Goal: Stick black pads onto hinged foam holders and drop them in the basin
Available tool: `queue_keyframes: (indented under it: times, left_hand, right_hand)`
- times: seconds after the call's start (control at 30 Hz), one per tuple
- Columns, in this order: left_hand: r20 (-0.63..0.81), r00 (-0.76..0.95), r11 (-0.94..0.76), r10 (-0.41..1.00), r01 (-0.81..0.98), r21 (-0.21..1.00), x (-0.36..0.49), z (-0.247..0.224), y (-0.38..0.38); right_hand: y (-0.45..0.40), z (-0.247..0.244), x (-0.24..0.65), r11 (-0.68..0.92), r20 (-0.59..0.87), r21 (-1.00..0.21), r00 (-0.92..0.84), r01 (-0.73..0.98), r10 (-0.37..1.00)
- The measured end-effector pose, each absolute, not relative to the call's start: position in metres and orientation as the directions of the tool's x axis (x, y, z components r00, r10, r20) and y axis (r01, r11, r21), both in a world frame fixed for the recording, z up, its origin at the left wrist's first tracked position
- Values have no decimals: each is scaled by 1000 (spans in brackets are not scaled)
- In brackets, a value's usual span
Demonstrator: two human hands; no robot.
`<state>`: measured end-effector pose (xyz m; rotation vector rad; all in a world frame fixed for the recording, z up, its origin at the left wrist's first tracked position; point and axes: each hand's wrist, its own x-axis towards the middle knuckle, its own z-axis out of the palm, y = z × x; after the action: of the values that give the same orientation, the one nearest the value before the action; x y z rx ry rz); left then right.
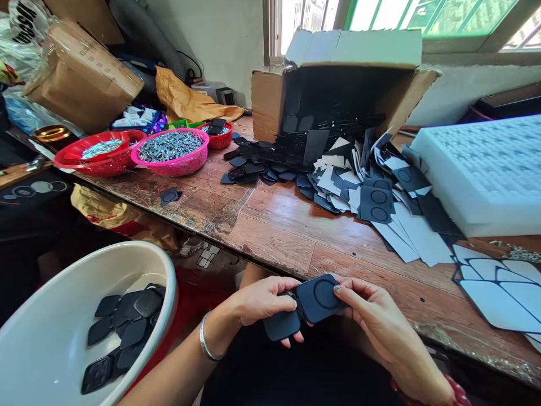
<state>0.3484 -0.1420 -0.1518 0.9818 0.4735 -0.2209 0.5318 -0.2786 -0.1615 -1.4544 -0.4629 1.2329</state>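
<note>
Two hands, L [268, 301] and R [366, 307], grip dark hinged pad [319, 298]; pls press edges evenly w/ fingertips.

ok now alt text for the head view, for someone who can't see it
The left hand and right hand hold dark squarish pieces at the edge of a cluttered wooden table, beside a pale tub holding similar pieces.

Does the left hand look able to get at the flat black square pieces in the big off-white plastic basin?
Probably yes: the basin is open-topped beside the left forearm, and nothing covers the pieces. But the left hand is holding a black two-panel item, so it may need freeing first.
</note>
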Motion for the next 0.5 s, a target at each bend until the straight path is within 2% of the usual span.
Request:
queue_keyframes:
  times: [0.5]
  left_hand:
    - [-489,872,536,24,401,743,348,-151,-142]
  right_hand:
    - [-280,-161,532,-304,-413,-903,417,-303,810]
